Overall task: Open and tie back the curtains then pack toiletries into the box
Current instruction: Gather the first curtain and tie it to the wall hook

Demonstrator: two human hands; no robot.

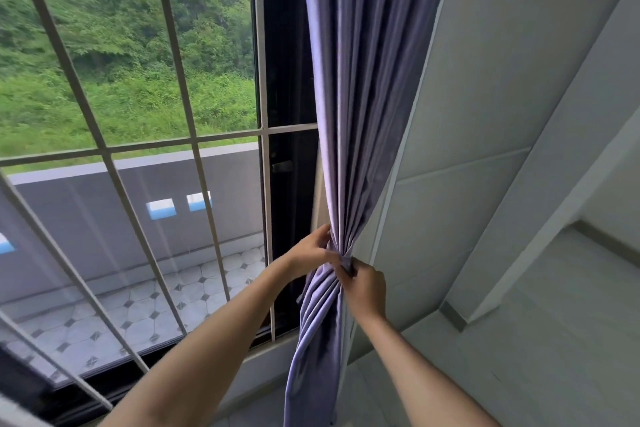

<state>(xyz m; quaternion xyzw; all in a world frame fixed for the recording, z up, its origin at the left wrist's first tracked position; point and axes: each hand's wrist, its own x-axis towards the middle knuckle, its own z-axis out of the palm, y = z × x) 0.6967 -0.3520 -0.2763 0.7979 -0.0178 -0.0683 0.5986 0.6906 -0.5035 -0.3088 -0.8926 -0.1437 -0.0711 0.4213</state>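
Note:
A purple curtain hangs at the right side of the window, drawn aside and gathered into a narrow waist low down. My left hand wraps around the gathered folds from the window side. My right hand pinches the fabric at the same waist from the wall side. A band of matching purple cloth seems to run around the bunch between my hands; its ends are hidden by my fingers. No toiletries or box are in view.
The window has white metal bars and a dark frame beside the curtain. A white wall with a protruding column stands to the right. The window sill runs below my arms.

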